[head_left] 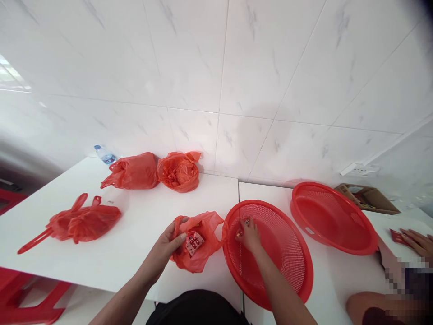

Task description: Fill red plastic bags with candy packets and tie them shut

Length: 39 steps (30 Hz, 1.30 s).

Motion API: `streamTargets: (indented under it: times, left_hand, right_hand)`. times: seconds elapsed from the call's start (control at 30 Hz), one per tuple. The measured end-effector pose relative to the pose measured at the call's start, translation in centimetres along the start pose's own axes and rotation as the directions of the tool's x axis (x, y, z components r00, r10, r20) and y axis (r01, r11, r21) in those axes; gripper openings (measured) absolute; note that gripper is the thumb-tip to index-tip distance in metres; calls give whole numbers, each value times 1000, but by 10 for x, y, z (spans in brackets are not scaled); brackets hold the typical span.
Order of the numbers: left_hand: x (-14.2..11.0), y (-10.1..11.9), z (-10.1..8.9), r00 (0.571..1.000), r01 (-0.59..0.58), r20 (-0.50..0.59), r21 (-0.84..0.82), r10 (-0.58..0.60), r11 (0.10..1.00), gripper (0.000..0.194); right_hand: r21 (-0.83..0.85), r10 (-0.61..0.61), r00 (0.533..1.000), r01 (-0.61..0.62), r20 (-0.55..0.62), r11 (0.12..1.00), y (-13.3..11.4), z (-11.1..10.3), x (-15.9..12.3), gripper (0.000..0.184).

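Note:
My left hand (172, 239) grips the rim of an open red plastic bag (199, 262) on the white table, thumb inside the edge. Inside the bag lies a pink-and-white printed packet (195, 243); what lies beneath it is hidden. To the right, my right hand (251, 235) reaches into a red mesh basket (301, 253), fingers closed around a few small printed packets (239, 233). Their exact kind is too small to tell. The bag's right handle touches the basket's rim.
Two red bags, one full (138, 171) and one open-topped (179, 171), stand by the wall near a water bottle (105, 155). Another tied bag (88, 223) lies left. At right are a second red basket (333, 216), a cardboard box (380, 203) and another person's hand (419, 241).

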<state>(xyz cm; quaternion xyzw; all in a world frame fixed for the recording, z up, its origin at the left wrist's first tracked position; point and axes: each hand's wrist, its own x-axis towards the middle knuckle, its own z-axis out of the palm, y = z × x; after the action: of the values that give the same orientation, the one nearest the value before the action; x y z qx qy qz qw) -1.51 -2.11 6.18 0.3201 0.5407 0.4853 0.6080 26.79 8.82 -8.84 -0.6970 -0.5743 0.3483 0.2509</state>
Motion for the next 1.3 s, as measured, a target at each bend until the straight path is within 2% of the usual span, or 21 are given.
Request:
streamTargets:
  times: [0.13, 0.27, 0.33, 0.43, 0.57, 0.67, 0.77, 0.83, 0.93, 1.0, 1.1, 1.17, 1.23, 1.3]
  left_hand:
    - [0, 1, -5, 1000, -5, 8, -7, 5, 1000, 55]
    - [2, 1, -12, 999, -35, -8, -16, 35, 999, 60]
    - [4, -1, -16, 999, -45, -15, -11, 44, 999, 61]
    - [7, -2, -22, 998, -56, -23, 0, 56, 998, 60]
    - [8, 0, -25, 997, -77, -24, 18, 77, 997, 55]
    - [7, 2, -25, 996, -92, -18, 29, 92, 995, 52]
    - [5, 2, -27, 994, -104, -23, 28, 104, 994, 53]
    - [3, 0, -29, 995, -92, -43, 29, 94, 995, 55]
    - [0, -2, -35, 993, -58, -97, 38, 61, 998, 61]
    - [-2, -4, -38, 991, -42, -124, 48, 48, 998, 64]
    - [-3, -5, -42, 989, -43, -140, 78, 54, 996, 65]
    - [-3, -5, -43, 988, -52, -142, 103, 66, 993, 64]
    - [-2, -3, -44, 986, -69, -139, 129, 87, 989, 64]
    - [-2, 1, -47, 981, -87, -160, 171, 114, 981, 63]
  right_hand:
    - [-50, -114, 993, 113, -10, 992, 12, 6, -17, 18]
    - [-72, -147, 988, 144, -48, 987, 21, 4, -29, 14]
    - [-77, -138, 988, 132, -71, 988, 17, -1, -33, 7]
    - [-16, -150, 980, 149, -130, 989, -9, -12, -43, 9]
    - [213, -293, 939, 328, -182, 920, -72, -20, -70, 15]
    - [365, -408, 911, 400, -57, 841, -114, -14, -89, 18]
    - [400, -508, 850, 420, 141, 814, -133, -3, -95, 53]
    - [328, -511, 836, 434, 201, 839, -133, 3, -92, 70]
    - [105, -428, 888, 416, 165, 903, -121, 12, -82, 61]
    - [-47, -366, 922, 374, 122, 926, -111, 17, -76, 61]
    - [-196, -326, 940, 340, 103, 920, -102, 23, -73, 61]
    - [-218, -329, 929, 360, 169, 907, -102, 26, -74, 37]
    - [-146, -324, 909, 369, 263, 918, -106, 26, -77, 16]
    - [-5, -317, 895, 335, 315, 942, -114, 19, -83, 17]
